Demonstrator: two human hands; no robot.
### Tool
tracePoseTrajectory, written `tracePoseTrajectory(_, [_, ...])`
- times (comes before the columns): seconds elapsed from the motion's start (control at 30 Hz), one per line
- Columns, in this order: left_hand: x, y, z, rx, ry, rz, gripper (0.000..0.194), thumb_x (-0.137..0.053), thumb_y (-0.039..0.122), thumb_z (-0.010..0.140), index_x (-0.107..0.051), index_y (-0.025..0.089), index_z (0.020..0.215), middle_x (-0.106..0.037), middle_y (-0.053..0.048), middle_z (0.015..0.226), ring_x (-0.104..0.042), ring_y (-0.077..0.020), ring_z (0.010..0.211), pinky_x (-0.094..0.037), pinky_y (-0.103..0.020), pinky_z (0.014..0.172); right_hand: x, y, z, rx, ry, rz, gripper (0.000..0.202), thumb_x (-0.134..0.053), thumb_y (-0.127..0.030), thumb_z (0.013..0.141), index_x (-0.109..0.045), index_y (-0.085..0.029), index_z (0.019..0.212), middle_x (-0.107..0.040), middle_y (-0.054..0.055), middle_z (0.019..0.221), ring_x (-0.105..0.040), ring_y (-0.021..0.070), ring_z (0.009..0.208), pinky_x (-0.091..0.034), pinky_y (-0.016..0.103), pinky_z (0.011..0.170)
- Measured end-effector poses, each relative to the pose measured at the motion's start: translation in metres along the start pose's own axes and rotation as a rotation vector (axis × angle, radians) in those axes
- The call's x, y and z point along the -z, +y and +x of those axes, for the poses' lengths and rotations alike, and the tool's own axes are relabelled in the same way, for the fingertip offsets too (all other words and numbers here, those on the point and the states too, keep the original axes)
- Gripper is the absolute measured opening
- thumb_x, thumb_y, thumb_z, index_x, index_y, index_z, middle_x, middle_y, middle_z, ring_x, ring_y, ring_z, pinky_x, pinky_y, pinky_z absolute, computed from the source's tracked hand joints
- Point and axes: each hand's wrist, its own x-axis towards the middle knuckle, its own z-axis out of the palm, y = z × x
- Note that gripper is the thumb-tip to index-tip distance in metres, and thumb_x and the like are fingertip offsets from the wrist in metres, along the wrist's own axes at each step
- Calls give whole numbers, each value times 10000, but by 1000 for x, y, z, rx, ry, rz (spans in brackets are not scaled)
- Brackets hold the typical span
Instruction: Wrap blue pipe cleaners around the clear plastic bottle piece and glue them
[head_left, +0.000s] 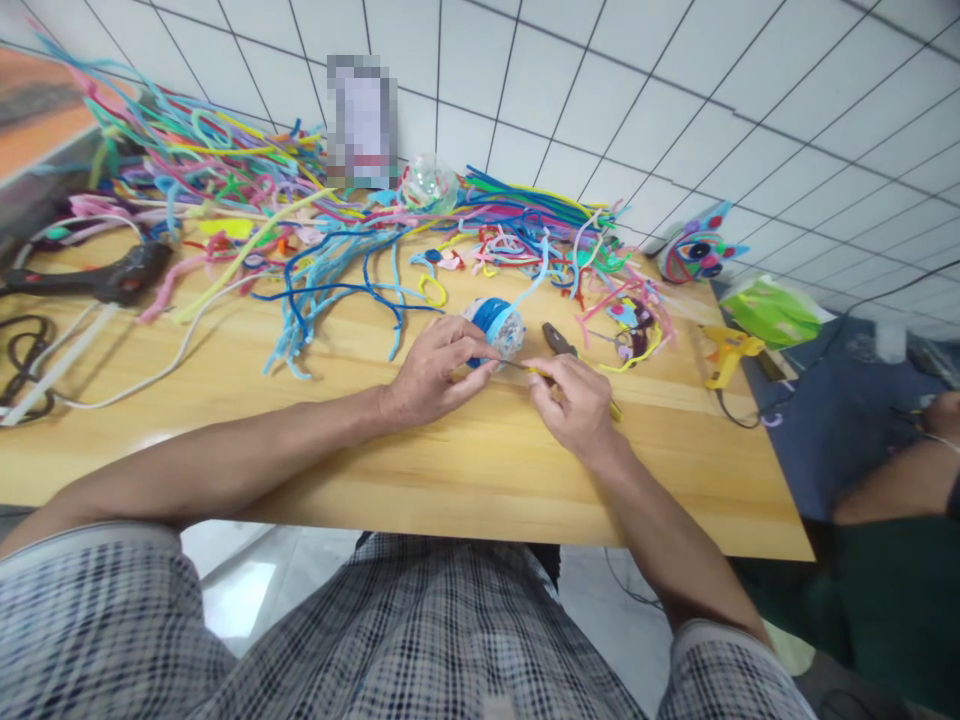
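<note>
In the head view, my left hand is closed, its thumb and fingertips pinching one end of a thin dark and yellow strip whose kind I cannot make out. My right hand pinches the strip's other end. Just behind my left fingertips sits a clear ball partly wrapped in blue pipe cleaners, with a light blue pipe cleaner sticking up from it. Whether my left fingers touch the ball I cannot tell. Pliers with a dark head lie by my right hand, which partly covers them.
Loose pipe cleaners spread along the table's back, around another clear ball. A black glue gun with a white cord lies left. Right are a decorated animal head, a yellow glue gun and a green packet. Another person's arm shows far right.
</note>
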Motion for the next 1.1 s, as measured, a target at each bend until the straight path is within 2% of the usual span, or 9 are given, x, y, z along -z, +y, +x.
tracePoseTrajectory(0.17, [2,-1,-1,39,-32,-10,247,-705,481,1067,-746,259,1167,-794,-80,1056,-733,-228,997,-568,-404,875,-2,3,-1,7,32,-48,218,-609,-182,1038,-796,-264,1114,-831,22,851,-777,191,769,-625,336,773])
tracePoseTrajectory(0.27, [2,0,-1,37,-39,-14,296,-736,538,1043,-743,255,1128,-789,-81,1055,-731,-235,1004,-572,-407,884,-3,1,-1,28,35,-56,218,-612,-176,1039,-793,-263,1123,-836,29,863,-787,198,793,-622,340,767])
tracePoseTrajectory(0.4, [1,0,0,3,-3,-36,196,-751,439,1053,-737,243,1047,-793,-63,998,-739,-214,957,-552,-380,846,-5,-3,-2,61,40,-50,211,-623,-158,1032,-787,-251,1127,-840,41,884,-786,208,804,-602,353,752])
tracePoseTrajectory(0.5, [0,-1,-1,11,-26,-29,124,-728,366,1067,-748,248,1033,-814,-55,981,-759,-206,946,-542,-377,842,-5,-3,-3,36,4,-60,212,-625,-165,1030,-791,-259,1122,-841,41,890,-785,212,816,-597,360,761])
tracePoseTrajectory(0.63, [-2,-2,-1,15,-49,12,125,-691,344,1089,-758,249,1043,-838,-53,983,-778,-196,951,-533,-373,844,-5,-1,-2,32,11,-69,209,-616,-167,1036,-790,-249,1117,-827,40,860,-770,205,799,-587,350,758])
tracePoseTrajectory(0.83, [-5,-4,1,-115,65,48,36,-703,263,1078,-725,235,1070,-830,-30,945,-759,-172,870,-489,-340,781,-3,-4,1,94,51,-90,187,-620,-139,1043,-773,-217,1118,-807,31,835,-749,183,755,-565,319,719])
tracePoseTrajectory(1.1, [0,1,1,-63,2,38,129,-730,365,1062,-741,237,1072,-830,-50,978,-767,-191,921,-491,-354,799,-3,-5,1,108,61,-106,185,-618,-126,1037,-762,-213,1112,-805,23,839,-738,176,736,-552,315,704])
